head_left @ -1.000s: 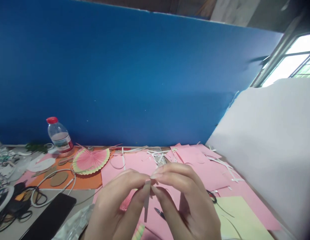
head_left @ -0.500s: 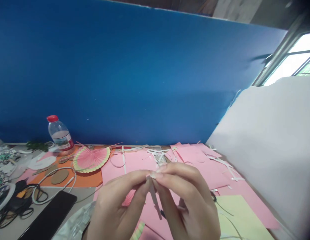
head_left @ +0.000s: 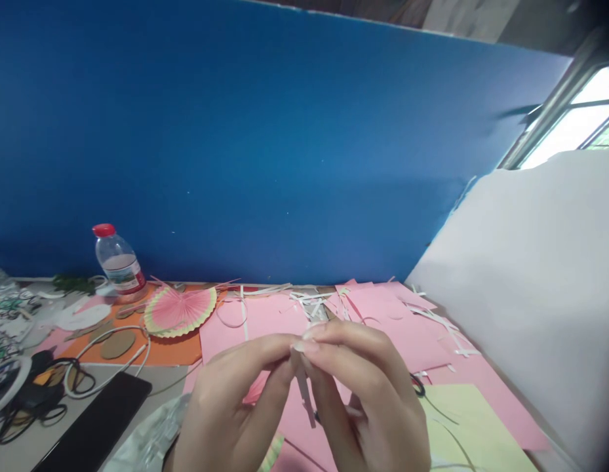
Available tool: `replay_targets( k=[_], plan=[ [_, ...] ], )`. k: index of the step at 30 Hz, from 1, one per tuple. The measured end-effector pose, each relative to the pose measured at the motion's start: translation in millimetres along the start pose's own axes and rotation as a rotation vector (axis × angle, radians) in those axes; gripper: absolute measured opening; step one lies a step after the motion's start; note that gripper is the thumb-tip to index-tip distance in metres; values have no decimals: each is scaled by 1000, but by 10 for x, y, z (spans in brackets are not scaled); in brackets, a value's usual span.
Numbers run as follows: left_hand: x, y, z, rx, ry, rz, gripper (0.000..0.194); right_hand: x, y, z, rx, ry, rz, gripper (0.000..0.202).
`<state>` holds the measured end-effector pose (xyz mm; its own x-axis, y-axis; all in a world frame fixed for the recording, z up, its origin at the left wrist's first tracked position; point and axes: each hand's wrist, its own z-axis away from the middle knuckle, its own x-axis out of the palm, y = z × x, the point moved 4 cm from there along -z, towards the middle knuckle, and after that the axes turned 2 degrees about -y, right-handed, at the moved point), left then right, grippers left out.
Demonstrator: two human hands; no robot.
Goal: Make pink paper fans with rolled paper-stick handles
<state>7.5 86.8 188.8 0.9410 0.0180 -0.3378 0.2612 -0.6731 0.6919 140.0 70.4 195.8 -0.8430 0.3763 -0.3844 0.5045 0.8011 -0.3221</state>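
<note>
My left hand (head_left: 240, 403) and my right hand (head_left: 368, 393) meet at the fingertips, low in the middle of the view. Pinched between them is a narrow, greyish folded paper strip (head_left: 305, 392), its free end hanging down toward me. Both hands are closed on its upper end, which the fingertips partly hide. Beneath them lie pink paper sheets (head_left: 269, 314). Part of a pink and yellow pleated piece (head_left: 273, 451) shows below the left hand. Behind my right fingers is a small dark object I cannot make out.
A pleated paper fan (head_left: 181, 311) rests on orange paper (head_left: 186, 352), near a bottle (head_left: 120, 265) and cardboard discs (head_left: 118, 345). At left are a black phone (head_left: 95, 423) and tangled cables (head_left: 41, 393). Yellow paper (head_left: 474, 426) lies right; a blue wall (head_left: 284, 144) stands behind.
The view has shifted slightly. Both hands keep their pinch on the paper strip, with hardly any movement of the fingers.
</note>
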Motion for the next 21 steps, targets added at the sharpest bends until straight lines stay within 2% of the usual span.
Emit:
replay_targets(
  k=[13,17,21],
  plan=[
    [3,17,37,-31,28,3,23,-14,-32,-1,-24,47,30,34],
    [-7,9,48,-23,49,-27,20,-17,-40,9,-36,26,17,37],
    [-15,21,38,-5,55,-54,26,-21,-37,-10,-41,33,6,38]
  ],
)
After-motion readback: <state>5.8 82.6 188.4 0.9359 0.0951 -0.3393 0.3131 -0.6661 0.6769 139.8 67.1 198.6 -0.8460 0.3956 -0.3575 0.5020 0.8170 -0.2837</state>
